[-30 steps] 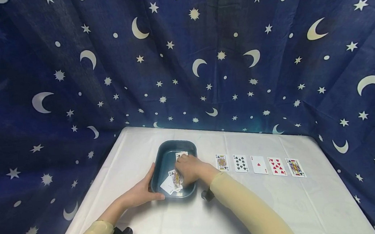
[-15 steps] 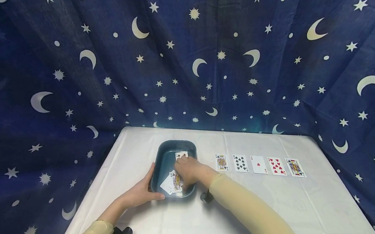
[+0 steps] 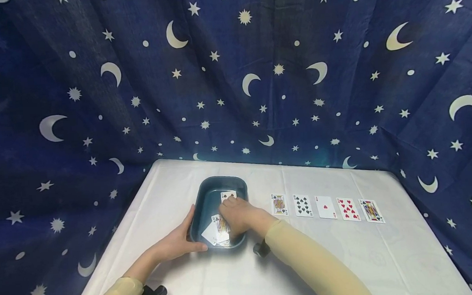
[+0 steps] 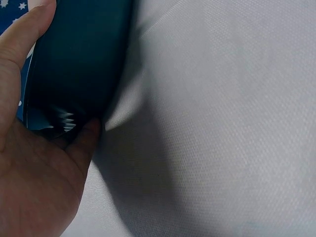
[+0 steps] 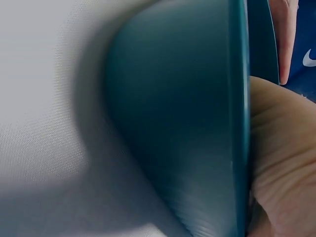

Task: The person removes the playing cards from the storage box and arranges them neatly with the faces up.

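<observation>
A dark teal tray (image 3: 202, 204) stands on the white-covered table, left of centre in the head view. My left hand (image 3: 178, 238) grips its near-left corner, thumb at the front rim and fingers along the left side; the left wrist view shows this hand (image 4: 39, 182) against the tray wall (image 4: 81, 59). Inside the tray, my right hand (image 3: 238, 215) bends down over playing cards: a face card (image 3: 221, 225), a white card (image 3: 210, 234) beneath it, and a spade card (image 3: 228, 194) near the knuckles. The right fingertips are hidden, also in the right wrist view, where the wrist (image 5: 284, 148) crosses the rim.
To the right of the tray, several cards lie face up in a spaced row: a face card (image 3: 279, 205), a spade card (image 3: 303, 206), an ace of hearts (image 3: 325, 207), a heart card (image 3: 349, 209) and another face card (image 3: 372, 211). A starry blue curtain (image 3: 231, 74) hangs behind.
The right hand has shifted slightly left inside the tray, and the face card beside it has moved a little. The left hand, tray and card row stay put.
</observation>
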The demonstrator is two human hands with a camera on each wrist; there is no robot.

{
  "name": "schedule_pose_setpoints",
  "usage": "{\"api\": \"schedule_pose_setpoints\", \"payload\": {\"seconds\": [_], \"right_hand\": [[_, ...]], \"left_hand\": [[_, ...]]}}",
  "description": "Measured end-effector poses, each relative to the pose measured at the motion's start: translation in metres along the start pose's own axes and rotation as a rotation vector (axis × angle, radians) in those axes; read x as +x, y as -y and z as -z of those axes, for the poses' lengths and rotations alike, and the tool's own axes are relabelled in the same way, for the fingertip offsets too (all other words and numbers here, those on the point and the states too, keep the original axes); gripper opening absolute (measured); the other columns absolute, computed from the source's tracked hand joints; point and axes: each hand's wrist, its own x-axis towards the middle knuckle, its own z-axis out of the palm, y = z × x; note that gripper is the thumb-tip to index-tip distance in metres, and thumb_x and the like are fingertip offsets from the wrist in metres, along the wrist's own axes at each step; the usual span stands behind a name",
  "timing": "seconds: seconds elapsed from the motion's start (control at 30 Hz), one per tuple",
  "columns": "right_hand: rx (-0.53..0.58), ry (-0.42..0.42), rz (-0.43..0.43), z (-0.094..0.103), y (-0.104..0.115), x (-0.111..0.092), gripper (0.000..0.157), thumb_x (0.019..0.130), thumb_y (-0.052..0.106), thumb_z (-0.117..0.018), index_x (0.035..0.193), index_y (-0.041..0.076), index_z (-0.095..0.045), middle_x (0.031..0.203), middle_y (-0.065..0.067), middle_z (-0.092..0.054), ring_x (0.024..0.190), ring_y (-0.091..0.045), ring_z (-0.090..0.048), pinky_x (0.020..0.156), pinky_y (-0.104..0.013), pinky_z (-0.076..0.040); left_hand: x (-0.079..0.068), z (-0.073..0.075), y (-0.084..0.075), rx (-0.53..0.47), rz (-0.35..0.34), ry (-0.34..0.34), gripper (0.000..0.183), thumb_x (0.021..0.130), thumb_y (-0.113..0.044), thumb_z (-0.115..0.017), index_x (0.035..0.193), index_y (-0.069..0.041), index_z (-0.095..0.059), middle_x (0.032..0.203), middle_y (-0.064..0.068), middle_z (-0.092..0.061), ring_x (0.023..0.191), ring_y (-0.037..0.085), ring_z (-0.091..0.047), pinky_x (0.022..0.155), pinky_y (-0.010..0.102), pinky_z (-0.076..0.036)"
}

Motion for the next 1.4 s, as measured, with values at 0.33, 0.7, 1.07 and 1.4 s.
{"api": "schedule_pose_setpoints", "payload": {"seconds": [0.33,0.7,1.07,1.4], "right_hand": [[0.112,-0.18,0.03,0.011,-0.019,-0.008,0.086,0.055,0.069,-0.072,0.123,0.018,-0.053,0.118,0.003,-0.05,0.111,-0.016,-0.039,0.102,-0.036,-0.032],[0.203,-0.329,-0.065,0.039,-0.059,-0.053,0.078,0.062,0.053,-0.068,0.131,0.02,-0.05,0.128,0.006,-0.045,0.122,-0.014,-0.032,0.104,-0.036,-0.028],[0.179,-0.38,-0.177,0.027,-0.104,-0.113,0.087,0.059,0.054,-0.074,0.132,0.014,-0.049,0.127,0.001,-0.047,0.12,-0.017,-0.035,0.103,-0.039,-0.03],[0.206,-0.376,-0.229,-0.003,-0.121,-0.16,0.084,0.056,0.05,-0.08,0.127,0.013,-0.054,0.123,-0.001,-0.049,0.118,-0.02,-0.038,0.101,-0.043,-0.031]], "left_hand": [[0.003,-0.002,-0.001,-0.004,-0.002,0.025,0.122,0.069,-0.043,-0.08,0.147,-0.03,0.013,0.154,-0.003,0.007,0.139,0.018,-0.002,0.11,0.042,-0.015],[0.004,-0.005,-0.003,0.015,0.022,0.0,0.123,0.067,-0.045,-0.08,0.149,-0.025,0.01,0.155,0.001,0.004,0.14,0.022,-0.005,0.109,0.044,-0.017],[0.005,-0.008,-0.004,-0.005,0.022,-0.024,0.124,0.065,-0.044,-0.082,0.149,-0.025,0.008,0.155,0.001,0.003,0.14,0.024,-0.004,0.109,0.048,-0.015],[0.006,-0.006,-0.007,0.024,0.046,-0.013,0.125,0.066,-0.047,-0.08,0.149,-0.025,0.011,0.155,0.002,0.004,0.14,0.025,-0.005,0.109,0.045,-0.017]]}}
